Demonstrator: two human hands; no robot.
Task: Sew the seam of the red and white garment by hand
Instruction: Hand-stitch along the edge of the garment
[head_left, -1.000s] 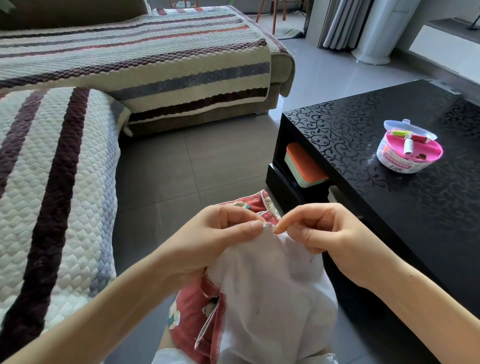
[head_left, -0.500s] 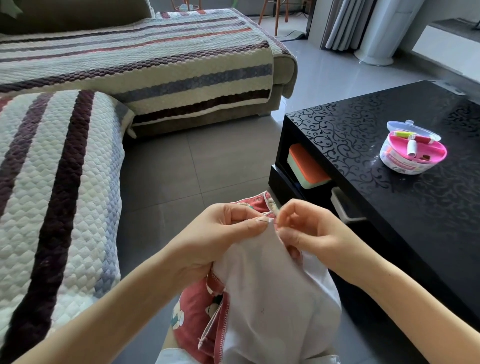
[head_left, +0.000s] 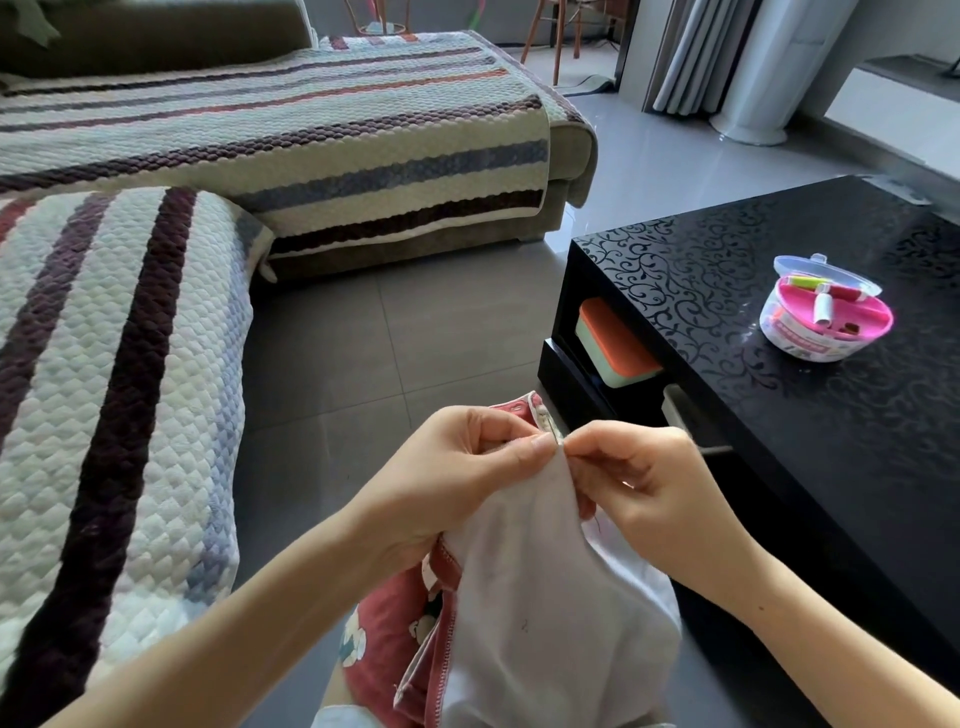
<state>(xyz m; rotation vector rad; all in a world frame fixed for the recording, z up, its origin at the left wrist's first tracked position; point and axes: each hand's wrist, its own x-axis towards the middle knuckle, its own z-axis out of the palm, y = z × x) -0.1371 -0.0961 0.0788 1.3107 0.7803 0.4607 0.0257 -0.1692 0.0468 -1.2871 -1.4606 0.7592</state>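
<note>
The red and white garment (head_left: 524, 597) hangs over my lap, white lining outward, red printed fabric showing at its left edge and top. My left hand (head_left: 457, 483) pinches the top fold of the garment between thumb and fingers. My right hand (head_left: 639, 488) meets it at the seam, fingertips pinched together on the fabric edge. A thin needle glint shows between the two thumbs; I cannot tell for sure which fingers hold it. A short dark thread dangles under my right palm.
A black patterned coffee table (head_left: 779, 291) stands to the right, with a pink round sewing kit (head_left: 826, 317) holding thread spools on top. An orange-lidded box (head_left: 613, 343) sits on its lower shelf. A striped quilted sofa cover (head_left: 104, 389) lies to the left; grey tiled floor lies between.
My right hand has moved left and up, closing on the seam beside my left thumb. The view has shifted slightly; my left hand keeps its pinch.
</note>
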